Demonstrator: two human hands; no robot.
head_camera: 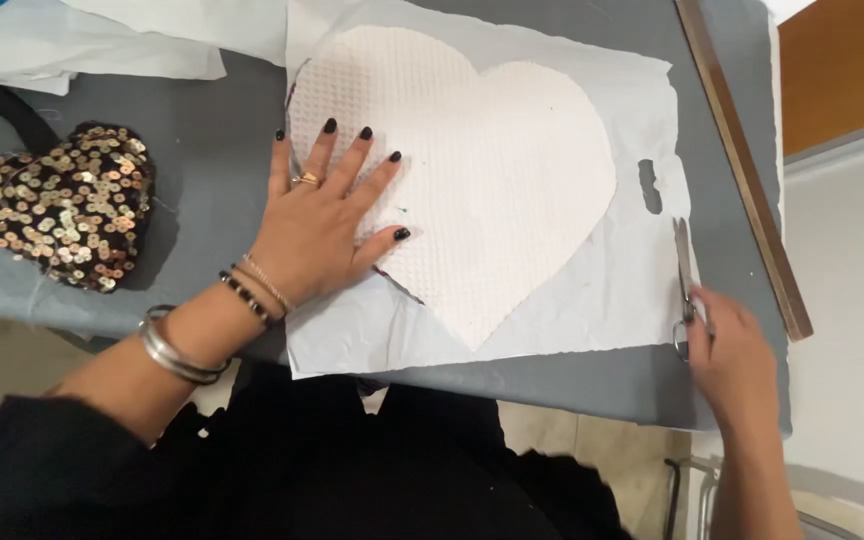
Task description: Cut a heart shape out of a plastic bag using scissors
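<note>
L hand [317, 235] flat, grip apart, on white heart [472, 190]; R hand [732, 355] grip seemingly clamped on scissors [685, 280].

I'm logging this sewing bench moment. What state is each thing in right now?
White heart-shaped textured piece: flat on the plastic bag, pinned by the left hand, fingers spread.
White plastic bag: spread flat on the grey table.
Scissors: lying on the table, blades shut, handles under the right hand.
Sequined heart cushion: resting on the table, untouched.
Wooden ruler: lying along the table's right edge.
</note>
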